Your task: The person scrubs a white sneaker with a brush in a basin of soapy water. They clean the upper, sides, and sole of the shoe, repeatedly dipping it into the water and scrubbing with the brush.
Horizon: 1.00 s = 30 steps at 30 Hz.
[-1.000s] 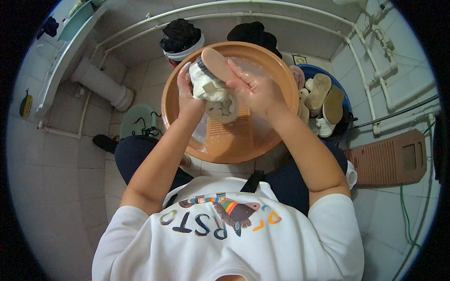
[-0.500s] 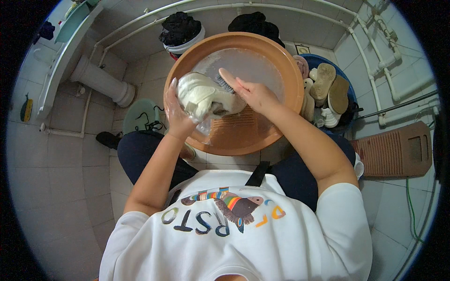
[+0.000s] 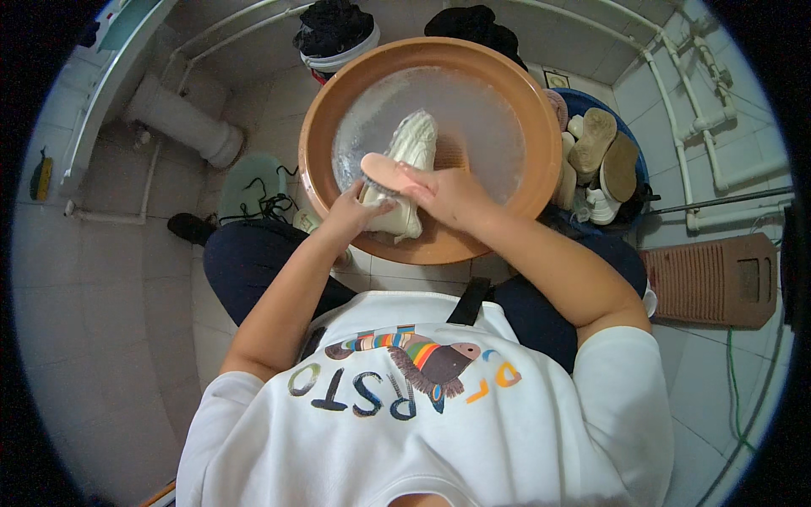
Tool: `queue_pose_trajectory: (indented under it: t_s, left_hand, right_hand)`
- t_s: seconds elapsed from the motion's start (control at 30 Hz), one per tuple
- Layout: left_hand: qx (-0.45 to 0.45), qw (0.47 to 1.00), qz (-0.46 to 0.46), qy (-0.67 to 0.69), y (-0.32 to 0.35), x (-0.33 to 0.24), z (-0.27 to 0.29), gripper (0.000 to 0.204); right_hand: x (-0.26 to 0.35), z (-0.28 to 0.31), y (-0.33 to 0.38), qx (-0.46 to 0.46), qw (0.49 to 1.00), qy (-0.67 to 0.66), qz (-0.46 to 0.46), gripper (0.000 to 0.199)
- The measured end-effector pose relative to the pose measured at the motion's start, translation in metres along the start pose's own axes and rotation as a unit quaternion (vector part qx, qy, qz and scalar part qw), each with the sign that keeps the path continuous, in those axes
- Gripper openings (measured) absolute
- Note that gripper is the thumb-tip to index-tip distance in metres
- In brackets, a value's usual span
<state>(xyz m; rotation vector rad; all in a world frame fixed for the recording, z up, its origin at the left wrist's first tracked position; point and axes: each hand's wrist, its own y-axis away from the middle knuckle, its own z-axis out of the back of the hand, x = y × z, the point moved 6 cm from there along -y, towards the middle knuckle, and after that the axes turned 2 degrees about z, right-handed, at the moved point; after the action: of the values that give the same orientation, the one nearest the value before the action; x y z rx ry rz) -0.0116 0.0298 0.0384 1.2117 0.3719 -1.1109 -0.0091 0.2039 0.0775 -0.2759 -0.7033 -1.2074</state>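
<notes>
A wet cream-white shoe (image 3: 416,139) is tilted over the large orange-brown basin (image 3: 541,160), its toe pointing away from me. My left hand (image 3: 348,216) grips the shoe's near left side, with the fingers partly tucked behind the brush. In my right hand (image 3: 456,199) is a scrub brush (image 3: 387,172) with a pale pink back. Its bristles face the shoe's left side near the opening; whether they press on it I cannot tell. Cloudy, soapy water (image 3: 483,110) lies in the basin below.
A blue tub (image 3: 635,139) of several shoes stands right of the basin. A brown washboard (image 3: 708,280) leans farther right. Left is a pale green bowl (image 3: 239,188) with dark laces (image 3: 269,207). Behind are a white bucket (image 3: 342,61) of dark cloth and a black heap (image 3: 477,32).
The shoe has turned from lying crosswise to pointing away from me. My left hand has moved down to its near side, and the brush has come down and left with my right hand.
</notes>
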Motion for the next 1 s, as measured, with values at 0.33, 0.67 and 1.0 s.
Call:
queue_pose_trajectory:
  t_s: [0.33, 0.67, 1.0]
  left_hand:
    - [0.090, 0.983, 0.032, 0.158, -0.023, 0.008, 0.000, 0.071]
    - [0.078, 0.994, 0.045, 0.066, 0.000, -0.026, -0.003, 0.067]
    - [0.105, 0.984, 0.045, 0.137, -0.023, -0.004, -0.004, 0.056]
  right_hand:
    - [0.003, 0.002, -0.007, -0.012, 0.990, 0.132, 0.049, 0.037]
    - [-0.031, 0.008, -0.023, -0.031, 0.988, 0.150, -0.018, 0.040]
    - [-0.042, 0.019, -0.028, -0.008, 0.987, 0.159, -0.021, 0.058]
